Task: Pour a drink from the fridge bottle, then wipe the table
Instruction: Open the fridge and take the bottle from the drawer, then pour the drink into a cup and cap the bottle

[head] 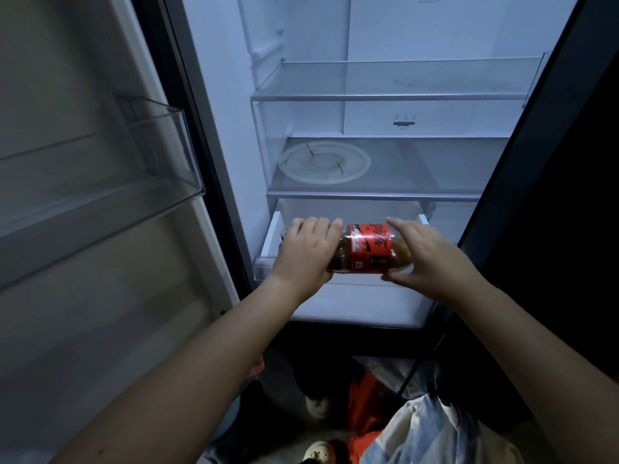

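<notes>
You're at the fetching step: the bottle (368, 248) lies sideways over the pulled-out drawer (268, 244) at 6 o'clock in the fridge. Your left hand (306, 251) wraps one end; your right hand (423, 259) cups the other, fingers together. Next, lift it clear and turn it upright.

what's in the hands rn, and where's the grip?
A bottle, lying sideways over the open fridge drawer. Left hand wraps one end; right hand cups the other end.

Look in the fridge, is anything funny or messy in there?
A little. The bottle is sideways in both hands over the open drawer, not standing up. A round clear lid on the shelf above has green scraps on it.
</notes>
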Tool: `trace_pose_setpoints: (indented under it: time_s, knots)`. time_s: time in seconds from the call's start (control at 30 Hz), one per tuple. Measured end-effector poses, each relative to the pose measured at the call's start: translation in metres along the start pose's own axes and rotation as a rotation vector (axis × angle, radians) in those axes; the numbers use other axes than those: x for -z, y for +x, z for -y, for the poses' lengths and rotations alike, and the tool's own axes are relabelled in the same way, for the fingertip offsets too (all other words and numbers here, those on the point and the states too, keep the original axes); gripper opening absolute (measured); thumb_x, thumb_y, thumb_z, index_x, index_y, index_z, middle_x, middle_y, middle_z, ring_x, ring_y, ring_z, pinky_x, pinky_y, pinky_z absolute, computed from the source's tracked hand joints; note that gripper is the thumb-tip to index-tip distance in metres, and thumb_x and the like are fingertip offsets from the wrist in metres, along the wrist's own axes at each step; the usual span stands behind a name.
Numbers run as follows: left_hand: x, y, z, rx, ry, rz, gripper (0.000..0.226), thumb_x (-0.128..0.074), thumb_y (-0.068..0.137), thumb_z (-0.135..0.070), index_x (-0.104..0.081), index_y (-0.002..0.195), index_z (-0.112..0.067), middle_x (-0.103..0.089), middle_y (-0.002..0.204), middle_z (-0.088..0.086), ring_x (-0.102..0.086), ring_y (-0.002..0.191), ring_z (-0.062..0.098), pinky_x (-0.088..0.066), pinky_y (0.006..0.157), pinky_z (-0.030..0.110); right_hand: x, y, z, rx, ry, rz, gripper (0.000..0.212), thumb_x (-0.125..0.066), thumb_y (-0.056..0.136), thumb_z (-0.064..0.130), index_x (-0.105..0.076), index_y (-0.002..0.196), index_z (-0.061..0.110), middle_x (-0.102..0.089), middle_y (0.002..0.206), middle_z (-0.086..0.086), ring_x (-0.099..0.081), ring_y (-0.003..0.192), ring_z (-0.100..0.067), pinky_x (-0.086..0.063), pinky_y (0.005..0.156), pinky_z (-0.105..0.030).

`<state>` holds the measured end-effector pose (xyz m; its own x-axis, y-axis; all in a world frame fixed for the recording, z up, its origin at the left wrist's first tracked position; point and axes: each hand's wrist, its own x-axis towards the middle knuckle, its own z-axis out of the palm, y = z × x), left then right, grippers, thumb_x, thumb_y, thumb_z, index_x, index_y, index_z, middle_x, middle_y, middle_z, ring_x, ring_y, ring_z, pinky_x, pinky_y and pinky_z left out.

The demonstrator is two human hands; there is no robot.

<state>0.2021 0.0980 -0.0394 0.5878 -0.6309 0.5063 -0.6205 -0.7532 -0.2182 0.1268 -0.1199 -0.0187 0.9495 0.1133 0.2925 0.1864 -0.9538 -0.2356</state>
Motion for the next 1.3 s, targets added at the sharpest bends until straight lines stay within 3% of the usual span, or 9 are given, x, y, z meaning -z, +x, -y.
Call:
trace_pose_setpoints:
  time_s: [0.13,0.27,0.37,0.6,0.73,1.03,1.1,1.2,1.3]
  knots:
    - [0.006,-0.013,-0.003,0.059,-0.023,-0.039,0.072,-0.079,0.051,-0.027,-0.051,0.114,-0.007,-0.06,0.091,0.009,-0.057,0.08,0.029,-0.044,0.074,0.038,-0.002,-0.013,-0.003,0.054,-0.059,-0.09,0.081,-0.074,0.072,0.046,-0.041,0.139,0.014,-0.058,0.125,-0.005,-0.052,0.115,-0.025,-0.038,0.097,-0.038]
    - [0.017,-0.038,-0.009,0.172,-0.113,-0.049,0.071,-0.08,0.054,-0.036,-0.058,0.114,-0.006,-0.064,0.093,0.008,-0.06,0.081,0.03,-0.046,0.072,0.037,-0.001,-0.018,0.001,0.108,0.054,-0.108,0.077,-0.07,0.074,0.048,-0.043,0.138,0.015,-0.056,0.129,-0.003,-0.05,0.119,-0.021,-0.039,0.098,-0.034]
    - [0.029,-0.064,-0.017,0.321,-0.161,-0.027,0.072,-0.079,0.054,-0.042,-0.059,0.115,-0.009,-0.065,0.094,0.005,-0.061,0.085,0.028,-0.046,0.076,0.035,-0.001,-0.021,0.011,0.163,0.11,-0.147,0.079,-0.062,0.073,0.056,-0.043,0.137,0.014,-0.049,0.136,-0.004,-0.042,0.128,-0.021,-0.033,0.108,-0.033]
    - [0.074,-0.116,-0.028,0.628,-0.325,0.064,0.078,-0.074,0.062,-0.057,-0.048,0.126,-0.021,-0.059,0.112,-0.005,-0.054,0.102,0.016,-0.043,0.078,0.029,-0.001,-0.025,0.059,0.2,0.39,-0.269,0.095,-0.064,0.072,0.054,-0.026,0.145,0.008,-0.035,0.147,-0.006,-0.036,0.134,-0.015,-0.034,0.11,-0.035]
    - [0.095,-0.145,-0.025,0.761,-0.402,0.066,0.082,-0.075,0.06,-0.06,-0.042,0.128,-0.028,-0.055,0.118,-0.011,-0.05,0.108,0.009,-0.034,0.078,0.022,-0.003,-0.025,0.097,0.265,0.451,-0.258,0.093,-0.066,0.075,0.048,-0.022,0.147,0.008,-0.034,0.147,-0.002,-0.033,0.134,-0.009,-0.032,0.112,-0.03]
    - [0.141,-0.209,-0.014,0.983,-0.423,0.042,0.091,-0.068,0.052,-0.072,-0.042,0.129,-0.031,-0.052,0.12,-0.014,-0.049,0.108,0.007,-0.035,0.082,0.022,-0.009,-0.032,0.169,0.431,0.496,-0.177,0.095,-0.067,0.074,0.046,-0.021,0.148,0.008,-0.033,0.15,-0.007,-0.035,0.137,-0.02,-0.037,0.109,-0.044]
    - [0.155,-0.233,-0.014,1.042,-0.475,0.055,0.091,-0.065,0.048,-0.075,-0.042,0.126,-0.034,-0.053,0.117,-0.017,-0.05,0.106,0.005,-0.04,0.083,0.024,-0.013,-0.039,0.19,0.457,0.519,-0.136,0.097,-0.069,0.072,0.046,-0.02,0.148,0.011,-0.032,0.151,-0.004,-0.034,0.138,-0.016,-0.035,0.111,-0.038]
    - [0.173,-0.285,-0.019,1.121,-0.426,0.025,0.081,-0.074,0.054,-0.067,-0.045,0.122,-0.035,-0.058,0.111,-0.016,-0.056,0.099,0.007,-0.04,0.074,0.022,-0.022,-0.06,0.234,0.532,0.571,-0.072,0.098,-0.064,0.07,0.052,-0.02,0.149,0.013,-0.03,0.15,0.001,-0.028,0.135,-0.004,-0.022,0.11,-0.009]
    - [0.193,-0.342,-0.025,1.232,-0.367,0.001,0.086,-0.081,0.054,-0.054,-0.045,0.127,-0.029,-0.059,0.115,-0.01,-0.056,0.104,0.015,-0.034,0.074,0.022,-0.032,-0.084,0.286,0.602,0.66,0.022,0.094,-0.065,0.075,0.055,-0.023,0.148,0.012,-0.032,0.15,-0.001,-0.029,0.137,-0.005,-0.025,0.111,-0.014]
